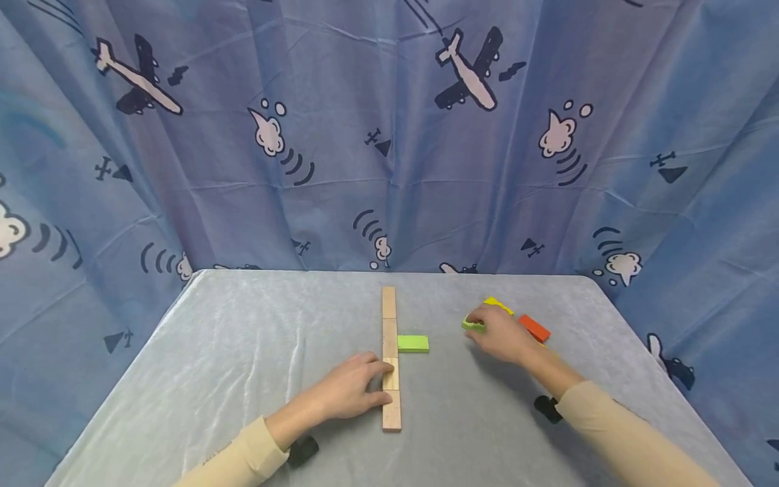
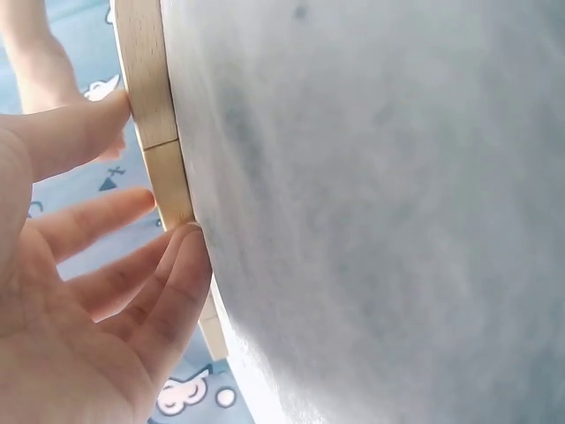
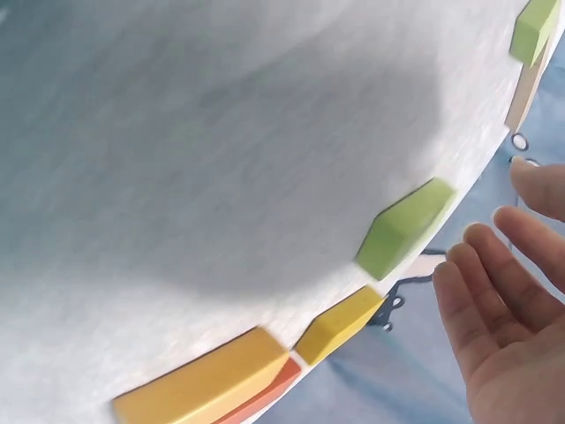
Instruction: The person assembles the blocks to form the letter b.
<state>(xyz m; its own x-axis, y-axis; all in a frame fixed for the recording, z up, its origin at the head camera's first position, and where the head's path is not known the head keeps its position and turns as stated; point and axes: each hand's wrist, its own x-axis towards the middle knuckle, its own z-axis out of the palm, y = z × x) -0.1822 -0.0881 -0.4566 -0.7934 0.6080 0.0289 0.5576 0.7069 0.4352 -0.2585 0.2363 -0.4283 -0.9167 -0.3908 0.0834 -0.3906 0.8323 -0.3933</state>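
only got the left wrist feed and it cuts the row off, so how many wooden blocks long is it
Observer: The head view shows four wooden blocks, laid end to end.
Operator: ok, anything touching their other side
Observer: Yes, one green block meets their right side, beside the second from the far end.
Operator: and what's the right hand nearest
Observer: A second green block, right by its fingertips, with a yellow block lying close by.
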